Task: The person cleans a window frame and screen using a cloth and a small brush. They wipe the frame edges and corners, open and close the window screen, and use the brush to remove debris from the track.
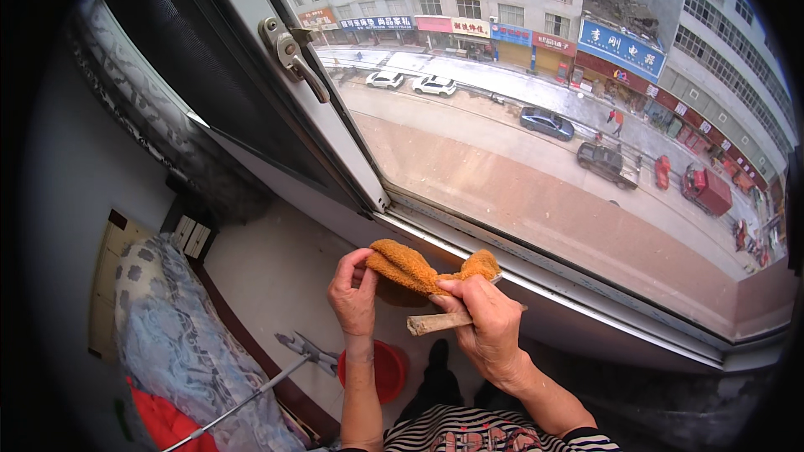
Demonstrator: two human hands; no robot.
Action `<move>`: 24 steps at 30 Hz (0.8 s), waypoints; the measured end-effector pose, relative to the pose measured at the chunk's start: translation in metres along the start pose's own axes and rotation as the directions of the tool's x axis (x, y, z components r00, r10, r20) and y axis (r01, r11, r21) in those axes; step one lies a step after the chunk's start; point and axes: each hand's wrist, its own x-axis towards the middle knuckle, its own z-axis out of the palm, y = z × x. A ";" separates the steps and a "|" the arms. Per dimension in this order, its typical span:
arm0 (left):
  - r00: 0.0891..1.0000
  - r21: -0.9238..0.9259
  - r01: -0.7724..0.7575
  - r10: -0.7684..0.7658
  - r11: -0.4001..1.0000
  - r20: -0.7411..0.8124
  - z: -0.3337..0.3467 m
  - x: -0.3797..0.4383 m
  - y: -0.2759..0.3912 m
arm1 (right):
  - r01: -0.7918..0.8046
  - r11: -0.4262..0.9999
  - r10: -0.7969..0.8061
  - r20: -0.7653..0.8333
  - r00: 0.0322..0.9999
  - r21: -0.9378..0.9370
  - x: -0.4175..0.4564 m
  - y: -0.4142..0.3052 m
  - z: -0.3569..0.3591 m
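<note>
An orange-brown terry cloth (402, 263) is stretched between my hands, in front of the window sill. My left hand (353, 295) pinches its left end between thumb and fingers. My right hand (487, 326) grips a short, rough wooden stick (433, 323) and also presses the cloth's middle under the thumb. The cloth's right part bunches up beyond my right knuckles, where a pale edge shows beside it. Just past the cloth runs the metal window track (452, 240). My right fingers hide the stick's middle.
A window sash with a metal handle (295, 59) stands at the upper left. Beyond the glass lies a street with parked cars (546, 123). Below are a red bucket (391, 373), a mop pole (251, 397) and a bed with patterned bedding (182, 326).
</note>
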 end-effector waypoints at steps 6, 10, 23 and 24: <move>0.970 -0.091 -0.232 0.223 0.969 -0.098 0.016 0.048 0.049 | 0.005 1.000 -0.004 -0.038 0.999 0.021 0.003 0.002 0.002; 0.873 0.349 -0.481 0.404 0.804 0.273 0.028 0.055 0.023 | -0.018 0.999 0.017 -0.027 0.999 -0.049 -0.002 0.016 0.005; 0.788 0.230 -0.314 0.119 0.921 0.604 0.036 0.077 0.027 | -0.118 0.992 0.116 0.047 0.992 0.036 -0.028 0.041 -0.018; 0.785 0.212 -0.244 0.065 0.946 0.616 0.039 0.071 0.032 | -0.129 0.989 0.126 0.055 0.991 0.067 -0.033 0.042 -0.027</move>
